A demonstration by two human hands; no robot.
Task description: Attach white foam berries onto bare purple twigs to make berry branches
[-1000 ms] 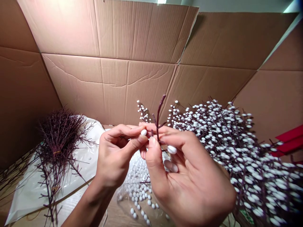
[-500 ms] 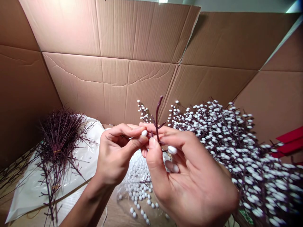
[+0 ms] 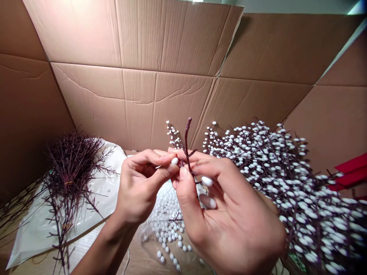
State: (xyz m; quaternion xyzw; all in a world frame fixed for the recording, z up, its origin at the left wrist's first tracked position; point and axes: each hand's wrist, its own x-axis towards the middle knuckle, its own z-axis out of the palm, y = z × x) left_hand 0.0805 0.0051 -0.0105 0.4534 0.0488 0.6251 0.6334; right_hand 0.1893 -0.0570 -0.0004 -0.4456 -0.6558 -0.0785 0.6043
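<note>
Cardboard wall (image 3: 160,42) towering behind the held twig (image 3: 186,143); right of that twig, a big heap of berry branches (image 3: 286,183). Left of it, a white bag (image 3: 111,181) under a bundle of bare twigs (image 3: 70,164). The right hand (image 3: 229,214) pinches the twig — tip up — while the left hand (image 3: 140,183), just left of it, grips 1 white bead (image 3: 174,161). Loose beads (image 3: 169,225) lie below the twig.

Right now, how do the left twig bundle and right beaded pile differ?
The twig bundle looks bare; the beaded pile is studded with white beads. The bundle has a band around it; no band shows on the pile. The pile fills more of the picture than the bundle. Both look dark-stemmed and branching.
</note>
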